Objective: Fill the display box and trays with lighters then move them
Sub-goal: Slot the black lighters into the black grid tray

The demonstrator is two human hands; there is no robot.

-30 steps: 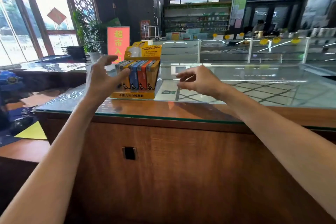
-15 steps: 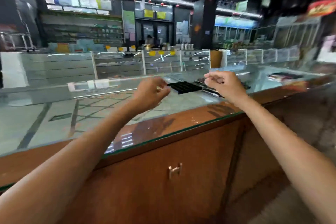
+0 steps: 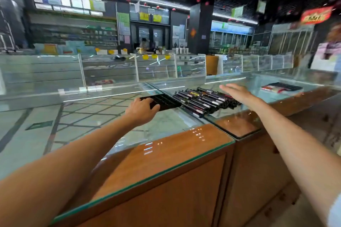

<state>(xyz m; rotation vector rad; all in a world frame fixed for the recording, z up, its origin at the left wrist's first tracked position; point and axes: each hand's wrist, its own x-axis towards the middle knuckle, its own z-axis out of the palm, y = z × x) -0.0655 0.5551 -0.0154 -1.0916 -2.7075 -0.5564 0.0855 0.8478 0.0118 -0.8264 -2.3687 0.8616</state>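
- Writing: one of the lighters (image 3: 201, 100) carries a yellow mark, too blurred to read. A red sign (image 3: 315, 17) hanging high above the right fingertips has yellow characters, also unreadable. No brand can be made out anywhere.
- Count: two hands and two trays. The lighters are dark and lie in a loose heap of more than ten. Blur prevents an exact count.
- The left hand (image 3: 141, 110) has its fingers curled over the near left corner of the black tray (image 3: 166, 100), gripping it. The tray's grid of cells, just beyond those fingers, looks unfilled.
- The right hand (image 3: 238, 94) is flat and palm down with its fingers straight and spread, holding nothing. The heap of lighters lies just left of and under these fingers. I cannot tell whether they touch it.
- The heap lies between the two hands on the glass counter (image 3: 92, 116), against the black tray's right edge.
- The second tray (image 3: 284, 86) lies well to the right of the right fingertips, with something red and white at its near edge.
- Half a second ago both hands were loosely closed in the air, short of the tray. Now the left has landed on it and the right has opened.
- A second ago the yellow display box was in front of the fingers. It is now out of view.
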